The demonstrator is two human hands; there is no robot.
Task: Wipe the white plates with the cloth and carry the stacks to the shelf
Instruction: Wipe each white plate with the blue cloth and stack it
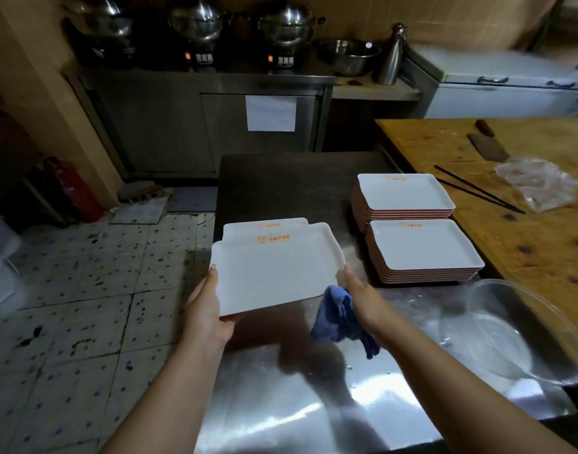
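- Left grip (205,309) and right grip (359,296) clamp a white plate (274,276); the right also holds the blue cloth (338,317).
- Two plate stacks (422,247) and a clear bowl (517,326) crowd the counter (281,404) rightward.

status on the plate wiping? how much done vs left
Done, apparently: two neat stacks of white plates sit on the steel table; whether they were wiped can't be told. In hand: the left hand and right hand hold one plate above another, the blue cloth in the right grip. Left: finish these plates, then carry every stack to the shelf, which isn't in view.
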